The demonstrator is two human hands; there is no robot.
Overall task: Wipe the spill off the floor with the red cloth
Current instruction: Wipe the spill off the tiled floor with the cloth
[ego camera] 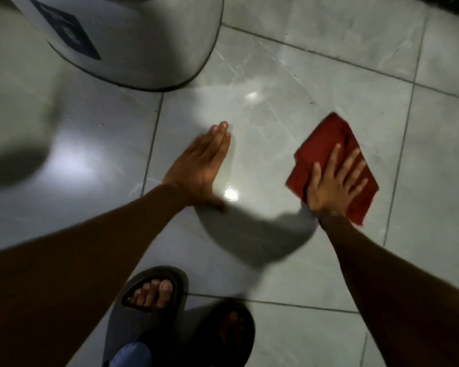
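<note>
A folded red cloth (325,147) lies flat on the glossy grey floor tiles (270,123) at the right. My right hand (334,185) presses down on it with fingers spread. My left hand (202,165) rests on its edge on the same tile to the left, fingers straight and together, holding nothing. Between the two hands the tile shines with a wet-looking sheen (232,193); I cannot tell the spill's outline from the light reflections.
A large white rounded appliance (133,41) with a dark label stands on the floor at the upper left. My feet in dark slide sandals (154,295) are at the bottom centre. Grout lines cross the tiles around the hands.
</note>
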